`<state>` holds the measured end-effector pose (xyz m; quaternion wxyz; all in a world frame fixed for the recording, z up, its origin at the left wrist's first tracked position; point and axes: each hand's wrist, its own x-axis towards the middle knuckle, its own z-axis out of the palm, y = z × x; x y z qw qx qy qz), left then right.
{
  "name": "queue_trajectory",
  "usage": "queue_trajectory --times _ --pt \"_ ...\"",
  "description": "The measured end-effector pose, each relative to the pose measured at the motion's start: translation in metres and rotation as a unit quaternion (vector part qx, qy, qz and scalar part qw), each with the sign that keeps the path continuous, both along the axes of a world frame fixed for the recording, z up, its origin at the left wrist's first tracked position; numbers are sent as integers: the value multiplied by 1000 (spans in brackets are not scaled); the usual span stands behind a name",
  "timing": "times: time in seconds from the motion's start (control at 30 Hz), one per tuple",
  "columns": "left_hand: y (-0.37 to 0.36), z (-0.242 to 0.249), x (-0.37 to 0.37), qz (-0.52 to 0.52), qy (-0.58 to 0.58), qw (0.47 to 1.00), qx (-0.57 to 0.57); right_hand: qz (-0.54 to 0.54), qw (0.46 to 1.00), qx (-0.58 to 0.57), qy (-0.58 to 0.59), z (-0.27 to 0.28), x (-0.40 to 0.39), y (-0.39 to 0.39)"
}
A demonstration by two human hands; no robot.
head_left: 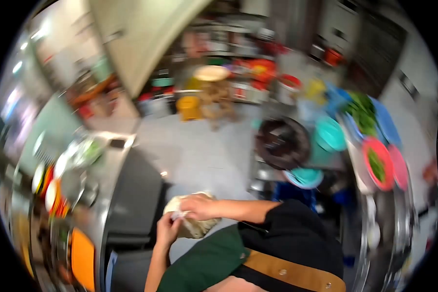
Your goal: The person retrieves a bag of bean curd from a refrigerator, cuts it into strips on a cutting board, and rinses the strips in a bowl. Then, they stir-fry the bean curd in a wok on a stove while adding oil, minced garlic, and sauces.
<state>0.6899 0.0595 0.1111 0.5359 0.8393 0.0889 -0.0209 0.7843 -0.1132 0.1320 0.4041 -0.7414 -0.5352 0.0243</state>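
Head camera, blurred: at far left a stainless steel counter [113,170] holds plates and an orange rectangular board [82,258]. Low in the middle, the left hand [168,228] pinches the near side of a pale, lumpy plastic-wrapped bundle [194,225], fingers curled closed on it. The right hand [199,207] lies over the bundle's top, fingers bent, gripping it. Further right sit a dark round pan [282,143] and a red bowl of greens [378,164].

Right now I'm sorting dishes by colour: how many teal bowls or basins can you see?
2. One teal basin sits on the right counter beside the dark round pan; a second teal bowl lies just below that pan. Blur may hide others.
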Motion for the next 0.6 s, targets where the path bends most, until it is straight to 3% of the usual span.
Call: queue_trajectory --times 0.07,0.1,0.2,0.4,0.47,0.53,0.6 --pt "-49 12 32 -57 -99 992 50 -38 999 25 -24 -2 19 -50" --pt "-74 26 50 -122 -169 963 171 -85 995 31 -35 7 23 -79" --pt "-149 60 91 -200 -234 926 219 -199 979 7 -40 34 28 -168" --pt "-288 69 179 -246 -322 906 122 -352 931 79 -65 53 59 -314" --pt "-324 66 202 -240 -284 926 58 -364 924 64 -94 50 75 -346" --pt "-352 73 219 -247 -326 911 56 -379 919 74 -85 48 86 -367" --pt "-381 75 236 -213 -397 892 -28 -385 916 82 -80 43 103 -381"
